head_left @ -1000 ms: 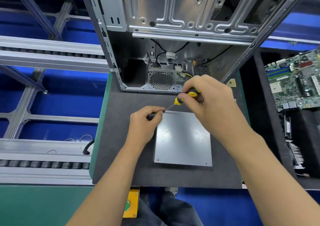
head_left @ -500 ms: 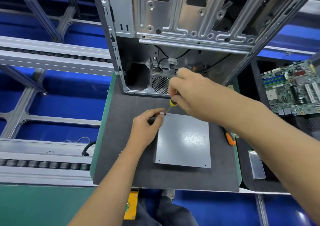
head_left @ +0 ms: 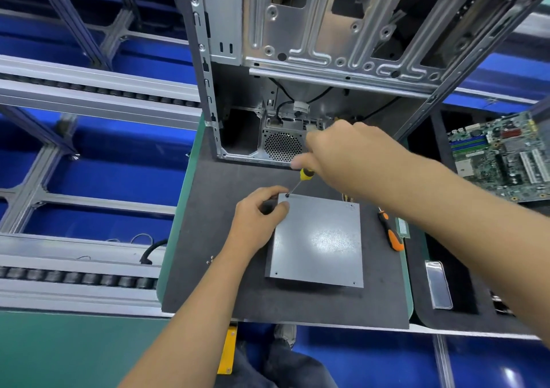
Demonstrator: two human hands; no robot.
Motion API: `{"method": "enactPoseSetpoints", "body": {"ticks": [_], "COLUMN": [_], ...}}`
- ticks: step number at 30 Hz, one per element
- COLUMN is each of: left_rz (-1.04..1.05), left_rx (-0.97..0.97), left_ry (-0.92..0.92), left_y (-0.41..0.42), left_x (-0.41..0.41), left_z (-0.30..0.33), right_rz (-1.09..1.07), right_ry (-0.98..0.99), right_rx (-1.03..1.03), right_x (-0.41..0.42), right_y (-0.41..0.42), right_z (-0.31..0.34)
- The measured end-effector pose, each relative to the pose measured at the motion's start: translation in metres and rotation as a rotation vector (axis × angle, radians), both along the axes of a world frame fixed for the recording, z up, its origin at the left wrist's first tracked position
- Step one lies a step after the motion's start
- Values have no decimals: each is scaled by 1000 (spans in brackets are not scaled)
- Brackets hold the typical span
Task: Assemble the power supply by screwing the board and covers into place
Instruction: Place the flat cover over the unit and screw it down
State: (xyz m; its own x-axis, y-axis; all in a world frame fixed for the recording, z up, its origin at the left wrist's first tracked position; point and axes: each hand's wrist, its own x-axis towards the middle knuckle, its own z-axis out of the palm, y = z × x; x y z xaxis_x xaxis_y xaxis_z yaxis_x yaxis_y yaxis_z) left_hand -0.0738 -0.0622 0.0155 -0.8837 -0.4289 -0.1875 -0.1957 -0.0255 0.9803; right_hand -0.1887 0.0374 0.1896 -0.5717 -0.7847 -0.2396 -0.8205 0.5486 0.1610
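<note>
The right hand [head_left: 351, 155] grips a yellow screwdriver [head_left: 300, 179] on the grey cover's [head_left: 320, 240] far-left corner screw [head_left: 287, 195], where the left hand [head_left: 262, 212] pinches the cover's edge mid-bench.

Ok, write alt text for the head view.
The right hand drives a yellow screwdriver into the far left corner of a grey cover while the left hand grips that corner. An open case stands behind.

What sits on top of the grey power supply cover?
The left hand grips the cover's corner; the screwdriver tip meets a screw there. Its inside is hidden.
</note>
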Motion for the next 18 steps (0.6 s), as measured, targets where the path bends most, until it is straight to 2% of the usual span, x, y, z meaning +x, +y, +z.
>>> {"method": "enactPoseSetpoints", "body": {"ticks": [2,3,4,6,8,11,13,14,17,18], "left_rz": [0,-2,-8,-13,-7,-20,-20,-16,0,-3], "left_rx": [8,10,11,20,25,8,-1,0,15,13], "left_ry": [7,17,23,27,21,25,25,26,32,30], "left_y": [0,0,0,1,0,0,0,0,1,1], "left_x": [1,1,2,1,1,1,0,0,0,0], "left_z": [0,0,0,-1,-3,-5,-6,-6,-5,-4], "right_rz": [10,60,93,115,43,-57,-31,-11,66,41], "right_ry": [-226,-246,-225,-64,52,-240,-313,-255,98,110], "right_rx": [-33,-27,-27,-8,58,33,6,27,57,40], "right_x": [-7,-9,-9,-4,0,-8,-8,-7,3,4], "right_y": [2,1,-1,-4,-7,0,1,0,-7,-6], "right_z": [4,5,5,-2,0,7,13,12,4,4]}}
